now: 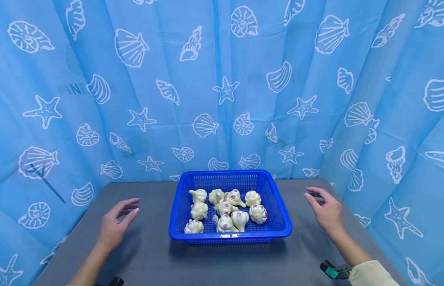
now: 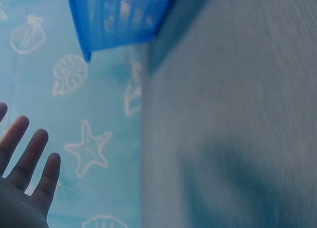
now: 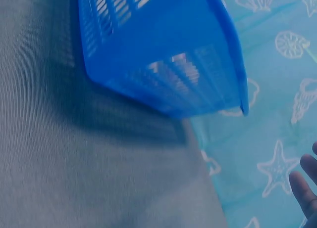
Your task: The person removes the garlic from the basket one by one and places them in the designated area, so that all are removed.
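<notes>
A blue plastic basket (image 1: 177, 206) with slotted walls stands on the grey table, holding several garlic bulbs (image 1: 224, 207) that are white with purple marks. To its left, my left hand (image 1: 116, 224) hovers over the table with relaxed fingers and nothing in its grasp. On the other side, my right hand (image 1: 325, 210) is likewise raised and bare, thumb and fingers apart. The left wrist view shows spread fingers (image 2: 37, 163) and a corner of the basket (image 2: 119, 20). From the right wrist, the basket's side (image 3: 158, 55) fills the upper middle, with fingertips (image 3: 299, 183) at the right edge.
The grey table (image 1: 150, 254) extends around the basket. A light blue curtain (image 1: 222, 99) printed with white shells and starfish hangs behind it and along both sides. A black strap device (image 1: 334, 271) sits at the right wrist, beside a pale sleeve (image 1: 372, 274).
</notes>
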Demonstrator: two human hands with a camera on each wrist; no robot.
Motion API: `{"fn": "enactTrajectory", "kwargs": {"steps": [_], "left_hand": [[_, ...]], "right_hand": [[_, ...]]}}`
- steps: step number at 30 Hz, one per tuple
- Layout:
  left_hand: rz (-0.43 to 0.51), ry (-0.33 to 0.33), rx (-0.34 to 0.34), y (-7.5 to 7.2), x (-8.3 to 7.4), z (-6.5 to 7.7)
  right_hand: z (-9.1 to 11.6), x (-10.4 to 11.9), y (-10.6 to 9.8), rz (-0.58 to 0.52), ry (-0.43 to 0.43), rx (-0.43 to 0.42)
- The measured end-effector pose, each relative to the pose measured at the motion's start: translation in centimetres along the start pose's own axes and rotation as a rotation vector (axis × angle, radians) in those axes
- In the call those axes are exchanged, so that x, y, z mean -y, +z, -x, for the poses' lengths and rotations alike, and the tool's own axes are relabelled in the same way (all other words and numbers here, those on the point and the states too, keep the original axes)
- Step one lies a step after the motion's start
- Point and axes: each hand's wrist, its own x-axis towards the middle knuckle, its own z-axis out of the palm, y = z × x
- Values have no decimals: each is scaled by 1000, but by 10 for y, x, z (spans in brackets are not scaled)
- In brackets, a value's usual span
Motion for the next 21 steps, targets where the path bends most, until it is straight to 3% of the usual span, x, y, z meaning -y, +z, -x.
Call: {"fn": "enactTrajectory", "kwargs": {"steps": [6, 14, 21], "left_hand": [[85, -20, -24, 12, -13, 0], [186, -57, -80, 40, -25, 3], [276, -91, -22, 61, -29, 6]], "right_hand": [[1, 12, 5, -72, 19, -7], [-1, 31, 12, -208, 104, -10], [-3, 45, 17, -313, 138, 9]]}}
